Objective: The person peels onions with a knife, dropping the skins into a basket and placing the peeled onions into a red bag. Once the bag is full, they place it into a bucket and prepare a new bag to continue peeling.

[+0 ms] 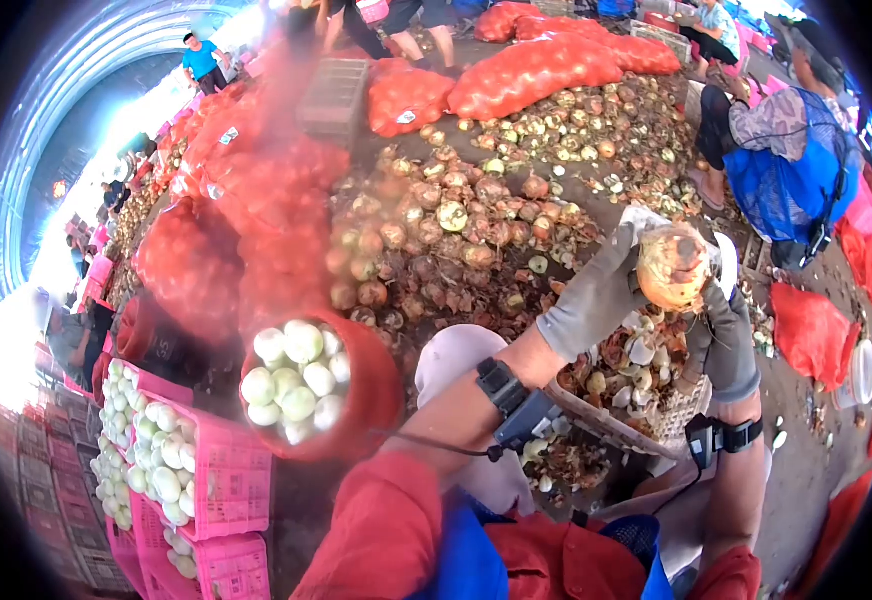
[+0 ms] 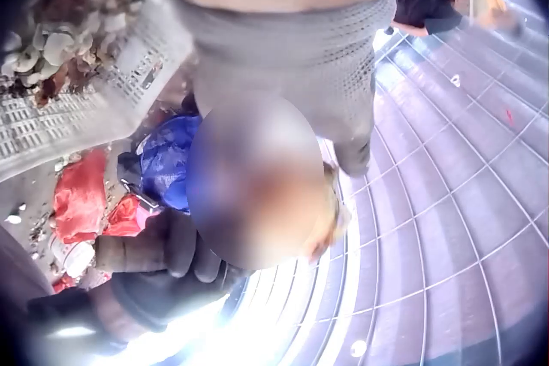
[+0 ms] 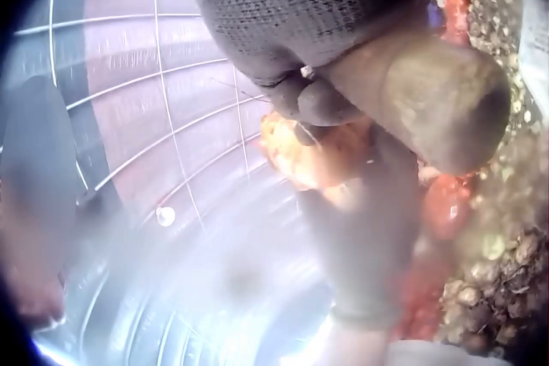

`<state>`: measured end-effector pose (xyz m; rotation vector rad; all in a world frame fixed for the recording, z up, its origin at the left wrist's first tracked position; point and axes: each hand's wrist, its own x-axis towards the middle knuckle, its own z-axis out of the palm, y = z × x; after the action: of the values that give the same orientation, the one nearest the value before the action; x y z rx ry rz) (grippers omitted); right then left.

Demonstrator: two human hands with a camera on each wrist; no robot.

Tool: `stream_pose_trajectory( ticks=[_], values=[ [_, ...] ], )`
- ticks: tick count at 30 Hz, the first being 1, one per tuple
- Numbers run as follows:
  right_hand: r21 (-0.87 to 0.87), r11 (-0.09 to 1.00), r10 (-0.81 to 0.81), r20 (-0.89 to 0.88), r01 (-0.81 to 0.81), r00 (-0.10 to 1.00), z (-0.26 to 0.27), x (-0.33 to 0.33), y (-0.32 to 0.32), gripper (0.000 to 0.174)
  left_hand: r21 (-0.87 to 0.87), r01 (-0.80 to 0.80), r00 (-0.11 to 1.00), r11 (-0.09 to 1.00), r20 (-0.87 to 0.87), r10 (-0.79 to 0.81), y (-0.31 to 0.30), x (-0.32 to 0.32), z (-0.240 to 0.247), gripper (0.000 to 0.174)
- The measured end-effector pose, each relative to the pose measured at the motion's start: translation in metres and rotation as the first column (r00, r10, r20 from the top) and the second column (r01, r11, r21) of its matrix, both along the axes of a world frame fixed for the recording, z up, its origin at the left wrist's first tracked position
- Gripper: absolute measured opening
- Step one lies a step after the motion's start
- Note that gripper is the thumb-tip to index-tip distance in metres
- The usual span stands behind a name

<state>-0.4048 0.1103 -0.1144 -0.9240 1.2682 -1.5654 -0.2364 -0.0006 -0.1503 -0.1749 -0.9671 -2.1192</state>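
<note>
In the head view, the left hand grips a big brown-skinned onion, held up above a pale basket on the right. The right hand is close against the onion's right side, beside a white, flat-looking thing that I cannot name. The onion looks firm and fairly weighty; its papery skin would probably slip or flake under the fingers, and its flesh would bruise if pressed hard. The round sides seem the best place to hold it, fingers wrapped well round.

The basket holds peelings and pale onion scraps. To its left, a red bucket is heaped with pale peeled onions. Near left, a pink crate holds more of them. Red mesh bags, filled with onions, lie at the far side, beyond a loose pile. A grey crate is at the far left; its contents cannot be told.

In the left wrist view, the left glove spreads over a blurred shape, and onion skin shows at its edge. The basket and its scraps are at upper left.

In the right wrist view, the right fingers curl at the orange-brown onion. Whether they grip it or something else, I cannot tell.
</note>
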Motion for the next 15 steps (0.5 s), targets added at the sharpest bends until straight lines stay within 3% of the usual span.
stream_pose_trajectory(
  ticks=[2, 4, 6, 7, 8, 9, 10, 11, 12, 14, 15],
  values=[
    [-0.044, 0.999, -0.031, -0.097, 0.027, 0.995, -0.011, -0.003, -0.007, 0.034, -0.036, 0.205, 0.978, 0.978, 0.031, -0.204, 0.004, 0.005, 0.006, 0.075],
    [-0.066, 0.991, 0.094, -0.235, -0.113, 0.967, -0.009, -0.019, -0.012, 0.041, 0.058, 0.265, 0.961, 0.963, 0.061, -0.268, 0.005, 0.009, 0.008, 0.075],
    [-0.365, 0.931, -0.148, -0.345, 0.012, 0.927, -0.047, -0.038, -0.033, 0.047, -0.111, 0.066, 0.969, 0.992, 0.246, -0.037, 0.008, 0.014, 0.010, 0.084],
    [-0.239, 0.971, -0.037, -0.219, -0.017, 0.975, -0.049, -0.045, -0.030, 0.048, -0.175, 0.029, 0.964, 0.984, 0.265, 0.019, 0.002, 0.007, 0.001, 0.102],
    [-0.234, 0.972, -0.041, -0.220, -0.012, 0.975, -0.047, -0.042, -0.029, 0.048, -0.170, 0.034, 0.964, 0.985, 0.264, 0.013, -0.001, 0.003, -0.003, 0.102],
    [-0.243, 0.970, -0.048, -0.269, -0.020, 0.962, -0.044, -0.036, -0.029, 0.047, -0.395, -0.123, 0.932, 0.911, 0.269, 0.242, -0.003, -0.001, -0.009, 0.104],
    [-0.248, 0.968, -0.054, -0.317, -0.028, 0.947, -0.042, -0.035, -0.029, 0.046, -0.596, -0.251, 0.862, 0.763, 0.221, 0.457, -0.004, -0.006, -0.015, 0.106],
    [-0.287, 0.957, -0.091, -0.420, -0.037, 0.903, -0.054, -0.046, -0.037, 0.047, -0.479, -0.187, 0.912, 0.857, 0.239, 0.333, -0.008, -0.009, -0.015, 0.103],
    [-0.260, 0.965, -0.125, -0.511, -0.015, 0.851, -0.051, -0.047, -0.037, 0.050, -0.398, -0.185, 0.903, 0.899, 0.293, 0.315, -0.007, -0.005, -0.009, 0.098],
    [-0.163, 0.987, -0.080, -0.425, 0.011, 0.902, -0.025, -0.030, -0.019, 0.054, -0.274, -0.192, 0.895, 0.942, 0.344, 0.282, -0.013, 0.006, -0.006, 0.093],
    [-0.131, 0.991, -0.070, -0.390, 0.020, 0.918, -0.006, -0.018, -0.009, 0.051, -0.399, -0.252, 0.833, 0.881, 0.373, 0.408, -0.018, 0.007, -0.016, 0.091]
  ],
)
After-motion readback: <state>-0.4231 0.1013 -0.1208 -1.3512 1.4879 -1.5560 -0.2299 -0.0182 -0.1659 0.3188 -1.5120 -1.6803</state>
